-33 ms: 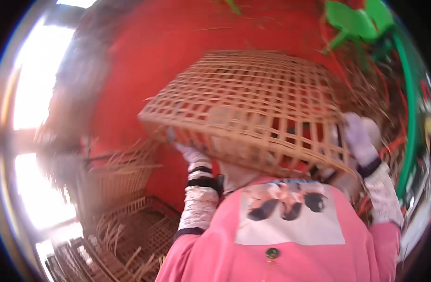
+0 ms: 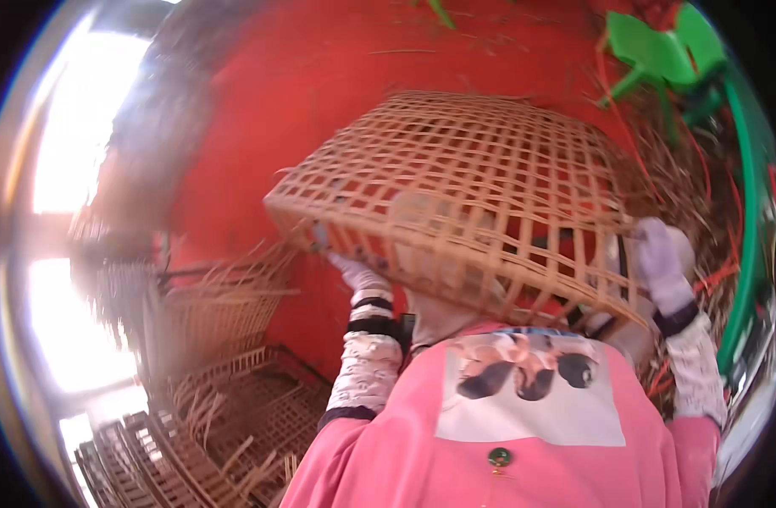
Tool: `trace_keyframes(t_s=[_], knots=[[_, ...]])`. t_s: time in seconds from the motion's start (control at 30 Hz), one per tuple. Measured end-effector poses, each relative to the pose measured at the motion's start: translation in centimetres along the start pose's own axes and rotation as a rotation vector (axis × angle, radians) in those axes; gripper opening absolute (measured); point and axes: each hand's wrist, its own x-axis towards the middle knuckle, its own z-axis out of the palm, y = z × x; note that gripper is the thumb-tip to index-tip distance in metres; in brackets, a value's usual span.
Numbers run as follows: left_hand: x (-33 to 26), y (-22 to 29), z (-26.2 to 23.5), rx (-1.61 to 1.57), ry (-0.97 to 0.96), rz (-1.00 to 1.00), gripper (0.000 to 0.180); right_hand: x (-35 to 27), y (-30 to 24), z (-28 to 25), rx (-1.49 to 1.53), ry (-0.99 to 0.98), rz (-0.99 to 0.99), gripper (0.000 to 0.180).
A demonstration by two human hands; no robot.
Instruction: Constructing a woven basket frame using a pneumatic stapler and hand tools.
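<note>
A woven bamboo basket (image 2: 456,161) is held across my lap, tilted, its open-weave base facing up. Its side wall slants down toward me. At the near left corner my left hand (image 2: 354,271), in a pale glove, grips the basket's edge; the fingertips are partly hidden behind the strips. On the right side, my right hand (image 2: 662,258) closes on the rim, also in a pale glove. Patterned sleeves cover both forearms. My legs show in part through the gaps in the weave.
Red sheeting (image 2: 235,127) covers the floor. More woven bamboo baskets (image 2: 227,317) and slatted pieces (image 2: 142,457) lie at the lower left, with loose strips. A green plastic chair (image 2: 663,51), a green curved rim (image 2: 744,229) and scattered straw (image 2: 672,173) are on the right.
The whole view has shifted a little, so things sit slightly farther right in the picture. Both hands keep their hold on the basket.
</note>
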Motion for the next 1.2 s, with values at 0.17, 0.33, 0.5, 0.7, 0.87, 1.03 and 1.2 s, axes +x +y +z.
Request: trace_keyframes(t_s=[0.17, 0.33, 0.5, 0.7, 0.87, 1.03, 1.2], knots=[[2.9, 0.8, -3.4, 0.054, 0.061, -0.048, 0.071, 1.8, -4.9, -0.9, 0.159, -0.048, -0.019, 0.023], [3.7, 0.3, -2.7, 0.030, -0.015, -0.100, 0.070, 2.7, 1.0, 4.4, 0.229, 0.045, -0.021, 0.028], [3.1, 0.6, -2.7, 0.037, 0.008, -0.068, 0.071, 3.2, 0.8, 3.8, 0.100, -0.025, 0.001, 0.026], [4.4, -0.1, -3.5, 0.037, -0.024, -0.087, 0.069, 2.0, -3.5, -0.5, -0.159, -0.101, -0.075, 0.023], [4.0, -0.1, -3.5, 0.084, 0.018, -0.097, 0.069, -5.6, 5.2, -9.8, -0.627, -0.206, -0.217, 0.012], [5.5, 0.5, -3.2, 0.021, -0.211, 0.053, 0.051, -11.5, 1.7, -10.3, -0.594, -0.505, 0.033, 0.011], [4.2, 1.8, -3.7, 0.071, -0.207, 0.214, 0.067, -6.8, 3.0, -10.5, 0.079, -0.176, -0.150, 0.021]])
